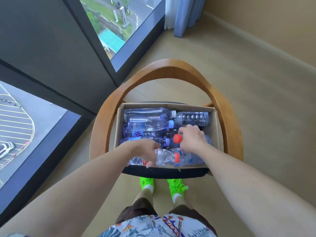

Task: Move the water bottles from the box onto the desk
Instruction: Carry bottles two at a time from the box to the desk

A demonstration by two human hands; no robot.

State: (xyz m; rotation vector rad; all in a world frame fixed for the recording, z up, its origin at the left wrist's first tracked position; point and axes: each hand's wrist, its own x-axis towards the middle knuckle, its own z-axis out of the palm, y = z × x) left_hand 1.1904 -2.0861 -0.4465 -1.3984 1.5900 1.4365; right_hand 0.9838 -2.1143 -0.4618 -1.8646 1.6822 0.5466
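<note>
An open cardboard box [216, 127] sits on a chair seat and holds several clear plastic water bottles lying on their sides. My left hand [147, 153] wraps around a clear bottle [164, 157] lying along the box's near edge. My right hand [193, 138] grips a bottle with a red cap [177, 138] in the middle right of the box. Bottles with white and blue caps [147, 124] lie at the back of the box, apart from both hands. No desk is in view.
The box rests on a wooden chair with a curved armrest hoop [171, 67] and a dark seat [164, 172]. Floor-length windows [119, 23] stand to the left, a curtain [186, 12] at the back. My feet in green shoes [176, 186] stand close behind the chair.
</note>
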